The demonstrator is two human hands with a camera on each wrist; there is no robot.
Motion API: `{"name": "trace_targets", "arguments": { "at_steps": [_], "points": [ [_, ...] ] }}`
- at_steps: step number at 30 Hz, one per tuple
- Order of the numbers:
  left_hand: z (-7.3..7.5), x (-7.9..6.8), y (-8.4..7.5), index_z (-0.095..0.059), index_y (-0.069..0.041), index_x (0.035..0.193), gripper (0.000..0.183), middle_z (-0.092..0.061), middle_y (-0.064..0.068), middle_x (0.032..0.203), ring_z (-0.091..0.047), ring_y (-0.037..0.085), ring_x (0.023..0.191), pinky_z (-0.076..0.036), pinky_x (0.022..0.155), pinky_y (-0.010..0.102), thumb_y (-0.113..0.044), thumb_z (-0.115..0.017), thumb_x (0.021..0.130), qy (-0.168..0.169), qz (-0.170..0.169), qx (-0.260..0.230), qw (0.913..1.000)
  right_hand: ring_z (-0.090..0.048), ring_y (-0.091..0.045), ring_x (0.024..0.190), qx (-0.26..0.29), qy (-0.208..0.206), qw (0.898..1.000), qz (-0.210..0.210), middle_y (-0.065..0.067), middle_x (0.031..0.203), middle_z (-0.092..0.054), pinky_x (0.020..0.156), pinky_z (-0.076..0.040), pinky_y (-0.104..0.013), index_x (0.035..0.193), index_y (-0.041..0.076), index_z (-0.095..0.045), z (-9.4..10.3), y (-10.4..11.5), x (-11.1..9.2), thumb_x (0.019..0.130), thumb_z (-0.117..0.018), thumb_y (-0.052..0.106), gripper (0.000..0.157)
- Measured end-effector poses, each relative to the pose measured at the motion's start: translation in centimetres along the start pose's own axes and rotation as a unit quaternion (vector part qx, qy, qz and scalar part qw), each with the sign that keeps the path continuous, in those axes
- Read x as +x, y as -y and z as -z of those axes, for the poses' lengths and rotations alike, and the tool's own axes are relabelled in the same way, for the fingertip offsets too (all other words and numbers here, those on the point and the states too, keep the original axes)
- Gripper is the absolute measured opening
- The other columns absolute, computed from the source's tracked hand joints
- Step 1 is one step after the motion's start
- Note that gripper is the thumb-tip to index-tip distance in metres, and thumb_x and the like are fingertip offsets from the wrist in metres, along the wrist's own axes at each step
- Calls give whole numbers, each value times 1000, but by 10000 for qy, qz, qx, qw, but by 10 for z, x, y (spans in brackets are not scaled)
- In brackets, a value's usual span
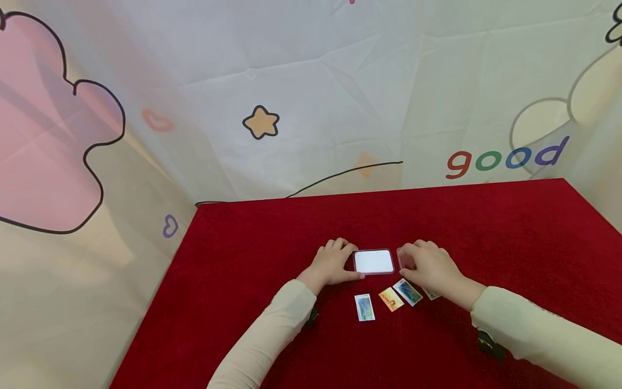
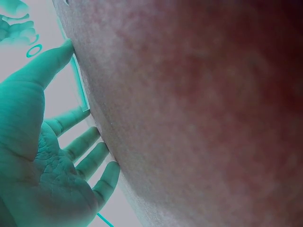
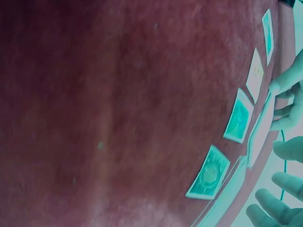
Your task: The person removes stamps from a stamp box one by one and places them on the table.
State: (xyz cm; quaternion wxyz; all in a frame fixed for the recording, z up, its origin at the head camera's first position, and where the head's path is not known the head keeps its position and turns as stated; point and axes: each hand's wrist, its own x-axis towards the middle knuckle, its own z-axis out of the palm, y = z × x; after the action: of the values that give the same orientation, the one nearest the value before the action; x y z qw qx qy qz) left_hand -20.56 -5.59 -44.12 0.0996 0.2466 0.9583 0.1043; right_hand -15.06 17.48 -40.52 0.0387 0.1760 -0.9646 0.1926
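Note:
Flat on the cloth lies a small white rectangular case [image 1: 373, 262] with a clear rim. My left hand [image 1: 332, 263] holds its left end, thumb at the near edge and index finger at the far edge; the left wrist view shows the fingers [image 2: 87, 150] fairly straight, tips down by the cloth. To the right of the case, a clear rectangular cover [image 3: 226, 196] lies flat. Just over it hovers my right hand [image 1: 432, 267], fingers spread and loosely bent; the right wrist view shows nothing between them. In the head view this hand hides much of the cover.
Several small picture cards lie nearer me: a blue-green one [image 1: 365, 308], an orange one [image 1: 391, 299], a darker blue-green one [image 1: 407, 292] and one [image 3: 210, 173] partly under the right hand in the head view. Red cloth [image 1: 272, 232] covers the table; a printed curtain [image 1: 301, 151] stands behind.

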Motion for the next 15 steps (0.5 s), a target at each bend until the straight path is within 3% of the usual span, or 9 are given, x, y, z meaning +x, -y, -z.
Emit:
{"name": "trace_targets", "arguments": {
  "at_steps": [15],
  "points": [
    [2, -2, -1, -51, -20, 133, 63, -46, 2, 133, -41, 18, 121, -38, 96, 35, -54, -66, 82, 33, 11, 63, 10000, -55, -28, 80, -962, 16, 9950, 270, -12, 88, -61, 65, -45, -42, 104, 5, -65, 1, -17, 10, 71, -80, 19, 38]
  ]
}}
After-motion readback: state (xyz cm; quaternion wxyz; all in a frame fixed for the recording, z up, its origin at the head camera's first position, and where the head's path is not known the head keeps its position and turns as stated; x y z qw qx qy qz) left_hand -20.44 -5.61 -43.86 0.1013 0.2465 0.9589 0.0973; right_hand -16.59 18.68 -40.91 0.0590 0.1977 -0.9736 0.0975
